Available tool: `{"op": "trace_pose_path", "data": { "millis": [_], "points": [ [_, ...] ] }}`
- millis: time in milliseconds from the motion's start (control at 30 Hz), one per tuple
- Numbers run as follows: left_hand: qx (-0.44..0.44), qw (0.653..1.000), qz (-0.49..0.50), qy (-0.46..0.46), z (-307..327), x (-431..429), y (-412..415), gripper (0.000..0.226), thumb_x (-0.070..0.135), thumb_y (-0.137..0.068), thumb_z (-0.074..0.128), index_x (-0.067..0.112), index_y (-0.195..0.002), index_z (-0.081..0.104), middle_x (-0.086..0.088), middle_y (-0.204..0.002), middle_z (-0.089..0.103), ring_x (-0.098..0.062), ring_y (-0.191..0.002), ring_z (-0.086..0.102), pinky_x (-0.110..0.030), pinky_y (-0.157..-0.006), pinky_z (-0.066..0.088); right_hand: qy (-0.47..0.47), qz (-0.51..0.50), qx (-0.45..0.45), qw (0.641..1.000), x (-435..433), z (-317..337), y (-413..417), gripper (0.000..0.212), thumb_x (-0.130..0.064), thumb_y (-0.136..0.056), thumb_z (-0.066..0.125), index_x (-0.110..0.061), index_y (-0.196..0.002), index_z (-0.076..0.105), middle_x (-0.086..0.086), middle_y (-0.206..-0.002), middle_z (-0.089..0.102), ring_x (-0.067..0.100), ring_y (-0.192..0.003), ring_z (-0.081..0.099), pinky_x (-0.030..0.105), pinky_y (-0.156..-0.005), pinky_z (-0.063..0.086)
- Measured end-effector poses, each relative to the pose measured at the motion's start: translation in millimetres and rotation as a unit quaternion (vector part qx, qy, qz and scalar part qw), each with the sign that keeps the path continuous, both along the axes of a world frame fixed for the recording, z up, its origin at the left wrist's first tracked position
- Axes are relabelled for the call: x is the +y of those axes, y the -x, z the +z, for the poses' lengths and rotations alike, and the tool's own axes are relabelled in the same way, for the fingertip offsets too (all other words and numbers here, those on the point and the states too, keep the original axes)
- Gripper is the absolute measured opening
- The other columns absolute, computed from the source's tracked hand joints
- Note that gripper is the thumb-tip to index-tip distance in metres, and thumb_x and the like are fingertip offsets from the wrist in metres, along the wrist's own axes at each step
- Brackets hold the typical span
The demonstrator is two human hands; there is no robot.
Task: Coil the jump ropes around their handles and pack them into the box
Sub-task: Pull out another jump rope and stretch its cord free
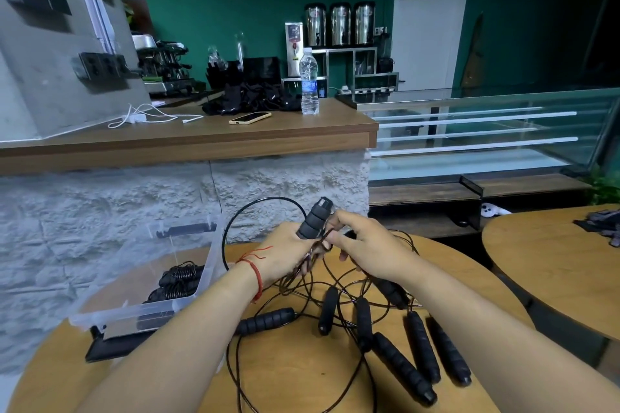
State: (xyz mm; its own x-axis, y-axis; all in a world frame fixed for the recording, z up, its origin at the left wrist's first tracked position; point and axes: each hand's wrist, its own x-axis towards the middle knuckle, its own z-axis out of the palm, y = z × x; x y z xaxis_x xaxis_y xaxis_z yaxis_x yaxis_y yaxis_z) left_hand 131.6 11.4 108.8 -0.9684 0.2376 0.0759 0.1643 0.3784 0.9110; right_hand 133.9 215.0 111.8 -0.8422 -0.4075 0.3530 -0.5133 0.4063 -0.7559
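- Nearest, loose handles (419, 355) and tangled cords (335, 292) lie on the round table (295, 386). The trailing cord may snag there and drag them.
- The left hand (285, 251) grips a foam handle (315, 220) upright. Just beside it, the right hand (365, 245) pinches its cord (268, 199).
- Farther left, the clear box (188, 245) holds coiled ropes (177, 282).

round wooden table (288, 379) under loose jump ropes (402, 365), clear box (141, 308)

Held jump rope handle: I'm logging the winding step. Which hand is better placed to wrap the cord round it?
Right, probably. The left hand grips the jump rope handle tilted upward, while the right hand pinches the cord just beside it, free to loop it round.
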Motion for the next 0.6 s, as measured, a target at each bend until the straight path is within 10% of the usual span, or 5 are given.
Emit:
{"op": "trace_pose_path", "data": {
  "millis": [167,333,600],
  "points": [
    [0.024,0.966,0.109,-0.234,-4.1,-14.4,6.7,0.017,0.013,-0.097,0.072,0.009,-0.082,0.067,-0.01,-0.069,0.058,-0.017,-0.046,0.047,-0.024,-0.044,0.042,0.21,-0.02,-0.17,0.962,15.1,4.9,0.1,0.015,-0.018,-0.109,0.056,-0.022,-0.095,0.061,-0.003,-0.099,0.074,0.019,-0.071,0.068,0.034,-0.057,0.054],
    [0.033,0.933,0.161,-0.319,-6.0,-3.6,3.7,0.016,0.019,-0.098,0.074,0.003,-0.094,0.068,-0.003,-0.066,0.067,-0.019,-0.046,0.05,-0.026,-0.046,0.043,0.119,0.001,-0.137,0.983,8.6,-9.4,-1.1,0.011,-0.013,-0.109,0.055,-0.016,-0.105,0.065,-0.002,-0.104,0.075,0.02,-0.083,0.071,0.049,-0.074,0.064],
    [0.123,0.946,0.26,-0.148,-0.9,10.1,-0.3,0.021,0.034,-0.097,0.074,0.014,-0.089,0.077,-0.002,-0.068,0.069,-0.009,-0.047,0.061,-0.021,-0.05,0.047,0.216,0.011,-0.268,0.939,-6.0,-12.5,-5.8,0.046,-0.046,-0.109,0.049,-0.009,-0.122,0.073,0.006,-0.109,0.072,0.018,-0.081,0.07,0.044,-0.074,0.062]
  ]
}}
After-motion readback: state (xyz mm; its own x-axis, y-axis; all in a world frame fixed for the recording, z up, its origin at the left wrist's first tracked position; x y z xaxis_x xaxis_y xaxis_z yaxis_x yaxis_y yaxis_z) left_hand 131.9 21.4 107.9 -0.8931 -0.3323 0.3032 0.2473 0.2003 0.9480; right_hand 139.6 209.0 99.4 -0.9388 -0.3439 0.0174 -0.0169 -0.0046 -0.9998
